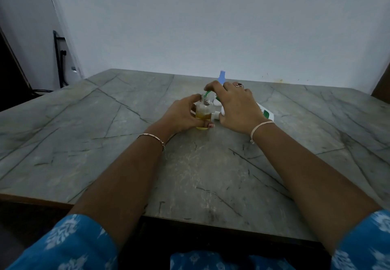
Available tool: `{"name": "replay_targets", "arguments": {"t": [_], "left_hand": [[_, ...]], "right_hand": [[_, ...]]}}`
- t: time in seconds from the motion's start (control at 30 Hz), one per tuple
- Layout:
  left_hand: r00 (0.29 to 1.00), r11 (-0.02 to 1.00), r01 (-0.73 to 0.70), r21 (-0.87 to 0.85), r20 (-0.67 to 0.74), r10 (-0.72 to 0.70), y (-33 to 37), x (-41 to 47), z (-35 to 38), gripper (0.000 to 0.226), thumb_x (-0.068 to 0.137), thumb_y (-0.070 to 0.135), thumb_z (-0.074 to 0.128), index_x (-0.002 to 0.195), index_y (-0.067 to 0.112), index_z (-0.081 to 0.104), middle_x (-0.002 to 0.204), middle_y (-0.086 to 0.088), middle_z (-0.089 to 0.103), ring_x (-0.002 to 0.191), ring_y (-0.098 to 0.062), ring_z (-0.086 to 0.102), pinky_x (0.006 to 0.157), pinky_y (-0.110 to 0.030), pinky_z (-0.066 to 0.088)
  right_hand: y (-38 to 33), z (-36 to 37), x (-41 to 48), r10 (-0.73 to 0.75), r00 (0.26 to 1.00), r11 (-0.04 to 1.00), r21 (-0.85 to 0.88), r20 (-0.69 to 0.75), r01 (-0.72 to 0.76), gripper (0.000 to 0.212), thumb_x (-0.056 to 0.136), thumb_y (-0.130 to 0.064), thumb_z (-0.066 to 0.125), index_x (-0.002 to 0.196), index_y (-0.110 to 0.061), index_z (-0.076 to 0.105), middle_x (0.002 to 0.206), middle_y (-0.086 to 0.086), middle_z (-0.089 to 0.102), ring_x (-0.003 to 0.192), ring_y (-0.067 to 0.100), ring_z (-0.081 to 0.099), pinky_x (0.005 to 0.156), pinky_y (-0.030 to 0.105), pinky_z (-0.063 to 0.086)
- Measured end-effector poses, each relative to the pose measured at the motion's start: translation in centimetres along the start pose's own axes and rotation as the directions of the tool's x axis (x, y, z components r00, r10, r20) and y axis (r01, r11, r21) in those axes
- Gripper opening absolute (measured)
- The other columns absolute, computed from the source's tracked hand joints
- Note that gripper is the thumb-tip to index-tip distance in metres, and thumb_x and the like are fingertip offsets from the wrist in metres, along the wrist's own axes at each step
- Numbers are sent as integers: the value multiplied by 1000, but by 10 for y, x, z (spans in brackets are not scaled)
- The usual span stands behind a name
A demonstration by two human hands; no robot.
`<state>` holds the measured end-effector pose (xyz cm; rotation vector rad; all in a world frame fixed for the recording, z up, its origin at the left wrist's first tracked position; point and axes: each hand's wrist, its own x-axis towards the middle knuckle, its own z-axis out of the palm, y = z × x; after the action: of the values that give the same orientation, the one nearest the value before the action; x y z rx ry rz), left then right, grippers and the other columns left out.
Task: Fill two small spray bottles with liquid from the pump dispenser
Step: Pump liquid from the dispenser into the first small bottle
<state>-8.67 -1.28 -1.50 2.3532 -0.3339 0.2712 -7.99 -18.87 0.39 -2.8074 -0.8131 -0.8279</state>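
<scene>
On the grey marble-patterned table (126, 132), the small clear spray bottle (204, 111) stands upright and uncapped, neck to the ceiling, its lower half yellow with liquid. Behind it and to its right, a pale blue cap (222, 79) pokes up over the knuckles. Just right of its base sits a small white plastic piece (216, 117), half hidden.

The right hand (236, 105) blocks most of the white pump dispenser with a green label (267, 112), whose body slants away to the bottle's right. The left hand (183, 115) wraps the bottle from its left, forefinger up by the neck, thumb across the front near the base. The right hand curls over the dispenser's head, thumb low by its body. The thin green spout (207, 93) reaches leftward from under those fingers, its tip at the bottle's open mouth.
</scene>
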Motion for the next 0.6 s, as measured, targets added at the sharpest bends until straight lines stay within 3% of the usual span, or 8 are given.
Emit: {"name": "replay_targets", "arguments": {"t": [0.13, 0.23, 0.4, 0.6], "left_hand": [[1000, 1000, 16, 13, 5, -16, 2, 0, 0, 90, 65, 39, 85, 141, 19, 43, 130, -4, 60, 109, -19, 59, 90, -24, 44], [1000, 1000, 18, 7, -1, -18, 3, -1, 0, 88, 65, 38, 86, 140, 19, 44, 122, 1, 60, 104, -14, 60, 89, -23, 44], [999, 999, 36, 12, 1, -36, -2, 1, 1, 92, 59, 47, 87, 138, 20, 48, 126, -2, 64, 105, -18, 64, 97, -35, 51], [1000, 1000, 26, 8, 5, -26, 2, -1, 1, 87, 62, 42, 87, 136, 19, 49, 125, -3, 63, 107, -20, 63, 97, -34, 50]], "right_hand": [[-2, 1, 1, 1, 1000, 1000, 14, -11, -1, 65, 75, -18, 66, 133, -27, 37, 105, 8, 56, 101, 31, 52, 89, 48, 46], [-1, 2, 0, -5, 1000, 1000, -9, -22, 4, 67, 76, -19, 66, 135, -29, 36, 104, 8, 55, 100, 31, 52, 88, 46, 46], [3, 3, -4, -15, 1000, 998, -57, -10, 14, 77, 79, -22, 64, 146, -35, 28, 106, 9, 55, 105, 32, 52, 88, 47, 47], [3, 0, -3, -14, 1000, 999, -32, -3, 14, 72, 77, -19, 63, 139, -33, 31, 101, 7, 54, 101, 30, 52, 87, 45, 46]]}}
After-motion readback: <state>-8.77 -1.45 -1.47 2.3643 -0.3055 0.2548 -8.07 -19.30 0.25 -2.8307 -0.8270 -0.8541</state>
